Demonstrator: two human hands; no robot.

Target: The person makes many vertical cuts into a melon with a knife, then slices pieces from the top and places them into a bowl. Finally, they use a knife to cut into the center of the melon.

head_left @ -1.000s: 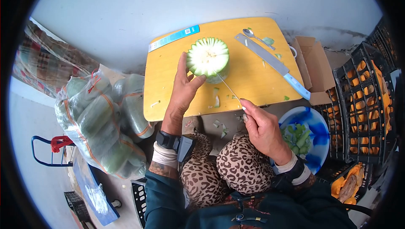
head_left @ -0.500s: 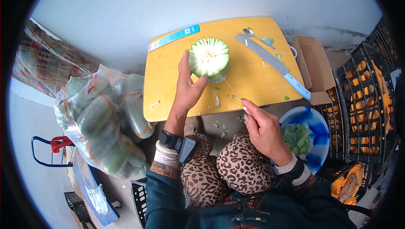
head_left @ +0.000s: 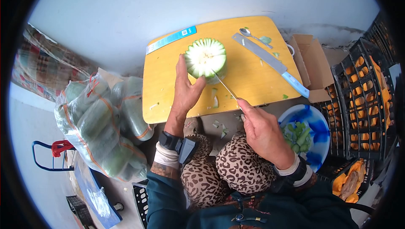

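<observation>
Hands: both at work over a yellow table (head_left: 164, 89), one bracing, one cutting, seen from the seated person's side.
Left hand (head_left: 184, 94): thumb and forefinger parted wide, set against the near left side of the gourd, apparently to stop it turning or sliding under the blade; it braces rather than encloses.
Right hand (head_left: 265, 132): closed narrowly on a slim knife (head_left: 226, 88), forefinger stretched towards the blade, likely for fine control. The tip meets the gourd's near rim; how deep it goes, an onlooker cannot tell.
Gourd (head_left: 206, 58): upright on the table, left of its middle, about midway between near and far edges. Its pale, notched face points up, a placing that seems to open the rim to both hands.
Big knife (head_left: 261, 54): flat and slanted, blade towards the far edge, blue handle (head_left: 295, 84) reaching past the near right corner, apparently laid aside from the cutting.
Spoon (head_left: 253, 35): beside that blade, near the far right corner.
Printed strip (head_left: 172, 39): along the far left corner, well clear of the hands.
Basin (head_left: 323, 123): below the near right corner, holding green pieces (head_left: 301, 138), seemingly within easy reach of the right hand.
</observation>
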